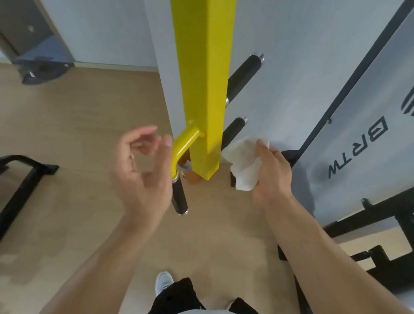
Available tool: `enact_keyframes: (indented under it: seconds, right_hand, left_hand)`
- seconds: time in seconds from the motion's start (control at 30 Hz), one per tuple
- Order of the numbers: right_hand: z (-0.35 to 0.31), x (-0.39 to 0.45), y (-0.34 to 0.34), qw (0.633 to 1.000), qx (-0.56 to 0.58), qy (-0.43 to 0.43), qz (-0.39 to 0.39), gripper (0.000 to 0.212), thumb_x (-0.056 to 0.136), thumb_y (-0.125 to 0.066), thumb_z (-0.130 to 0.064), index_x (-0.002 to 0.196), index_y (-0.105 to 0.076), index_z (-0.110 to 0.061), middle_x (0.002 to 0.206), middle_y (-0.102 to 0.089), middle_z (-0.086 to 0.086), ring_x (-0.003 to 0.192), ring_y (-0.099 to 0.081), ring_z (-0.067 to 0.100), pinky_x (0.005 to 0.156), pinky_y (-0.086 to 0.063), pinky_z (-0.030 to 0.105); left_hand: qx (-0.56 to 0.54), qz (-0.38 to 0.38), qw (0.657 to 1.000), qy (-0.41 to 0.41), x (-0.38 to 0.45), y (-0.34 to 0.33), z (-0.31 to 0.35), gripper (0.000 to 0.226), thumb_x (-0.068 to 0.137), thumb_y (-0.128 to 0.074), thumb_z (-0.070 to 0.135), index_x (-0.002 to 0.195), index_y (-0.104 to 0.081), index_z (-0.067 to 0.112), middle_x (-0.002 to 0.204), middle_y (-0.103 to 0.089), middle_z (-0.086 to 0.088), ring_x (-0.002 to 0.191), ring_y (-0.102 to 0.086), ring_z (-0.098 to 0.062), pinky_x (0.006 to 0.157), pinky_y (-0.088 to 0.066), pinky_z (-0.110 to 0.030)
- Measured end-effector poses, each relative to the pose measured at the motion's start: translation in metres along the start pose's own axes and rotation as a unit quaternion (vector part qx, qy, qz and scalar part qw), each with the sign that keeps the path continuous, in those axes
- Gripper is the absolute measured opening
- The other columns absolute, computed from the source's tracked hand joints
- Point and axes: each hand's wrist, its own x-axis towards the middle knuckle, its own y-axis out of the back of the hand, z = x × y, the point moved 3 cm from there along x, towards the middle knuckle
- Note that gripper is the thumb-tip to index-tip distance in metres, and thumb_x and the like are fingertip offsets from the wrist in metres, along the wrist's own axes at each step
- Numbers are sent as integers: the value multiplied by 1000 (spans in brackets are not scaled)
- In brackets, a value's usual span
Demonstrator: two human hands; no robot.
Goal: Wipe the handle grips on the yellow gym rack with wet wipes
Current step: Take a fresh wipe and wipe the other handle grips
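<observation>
The yellow post (pixel 207 84) of the gym rack is the fixed point here, seen from above so that it runs down toward the wooden floor (pixel 67 121). A grey padded bench (pixel 368 136) on a black frame leans away to the right of the post, probably just parked out of the way. Black foam handle grips stick out from the post: two on its right side, an upper grip (pixel 244 70) and a lower grip (pixel 233 130), and one left grip (pixel 179 199) hanging from a yellow bent arm (pixel 183 143). The left hand (pixel 139 174) hovers just left of that arm, fingers loosely curled and holding nothing, seemingly ready to steady the grip. The right hand (pixel 271 170), just right of the post, pinches a crumpled wet wipe (pixel 244 164) beside the lower grip, likely the next surface to clean.
</observation>
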Motion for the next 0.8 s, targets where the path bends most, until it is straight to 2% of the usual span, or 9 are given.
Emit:
enact_keyframes:
  seconds: [0.07, 0.13, 0.2, 0.3, 0.4, 0.53, 0.63, 0.73, 0.8]
  right_hand:
    - [-19, 0, -8, 999, 28, 16, 17, 6, 96, -62, -27, 91, -62, -28, 90, -68, -6, 85, -67, 17, 85, -56, 39]
    - [-40, -1, -22, 997, 73, 31, 12, 9, 100, -58, -25, 92, -63, -25, 82, -69, -6, 74, -67, 13, 71, -55, 30]
    - [-57, -7, -42, 992, 112, 61, -4, 17, 99, -60, -25, 85, -68, -24, 76, -70, -2, 70, -66, 17, 67, -52, 32]
    - [-64, -15, -78, 990, 72, 123, -9, 20, 93, -67, -31, 75, -74, -28, 85, -68, 5, 83, -62, 26, 75, -50, 44]
    - [-60, -14, -105, 982, 64, 173, 40, 25, 98, -62, -20, 75, -73, -24, 74, -67, 5, 71, -61, 26, 68, -53, 40]
    - [-64, -18, -120, 969, 131, 135, 158, 53, 97, -57, -13, 45, -60, -23, 48, -52, 1, 48, -51, 21, 49, -51, 27]
    - [-74, -23, -132, 975, 122, 149, 113, 28, 97, -49, -9, 75, -66, -10, 69, -65, 9, 59, -64, 25, 53, -57, 33]
    - [-74, -14, -128, 974, 126, 148, 120, 34, 108, -34, -18, 92, -63, -9, 72, -71, 3, 59, -70, 19, 51, -57, 30]
    - [-71, -10, -128, 971, 125, 136, 153, 29, 108, -39, -24, 98, -60, -7, 74, -68, 6, 61, -68, 22, 54, -58, 34]
  left_hand:
    - [-36, -39, 992, 113, 25, -9, -17, 4, 90, -66, 31, 90, -63, 32, 86, -65, 8, 78, -63, -9, 69, -51, -21]
    - [-50, -126, 972, 194, 53, -23, -36, 10, 95, -61, 33, 92, -67, 26, 90, -68, 2, 82, -67, -8, 73, -57, -29]
    - [-50, -214, 950, 223, 62, -36, -50, 24, 100, -55, 32, 99, -69, 12, 92, -71, -6, 86, -70, -15, 82, -59, -40]
    - [-90, -305, 922, 221, 73, -42, -71, 30, 93, -52, 49, 91, -71, 26, 88, -73, 0, 88, -71, -21, 85, -56, -47]
    - [-105, -416, 881, 197, 89, -40, -87, 21, 96, -56, 42, 93, -72, 28, 88, -74, 11, 87, -68, -8, 79, -53, -27]
    - [-148, -537, 813, 168, 119, -31, -110, 13, 93, -67, 30, 101, -73, 21, 96, -76, 10, 91, -71, -7, 77, -51, -12]
    - [-149, -561, 800, 153, 148, -34, -122, 11, 94, -66, 20, 102, -73, 22, 95, -74, 17, 86, -67, 1, 73, -43, -2]
    - [-164, -587, 780, 143, 172, -52, -121, 14, 95, -65, 18, 107, -70, 21, 105, -73, 13, 89, -66, 1, 73, -44, -2]
    - [-162, -599, 775, 119, 182, -73, -122, 19, 95, -64, 24, 114, -66, 26, 115, -69, 16, 95, -64, 6, 75, -45, -2]
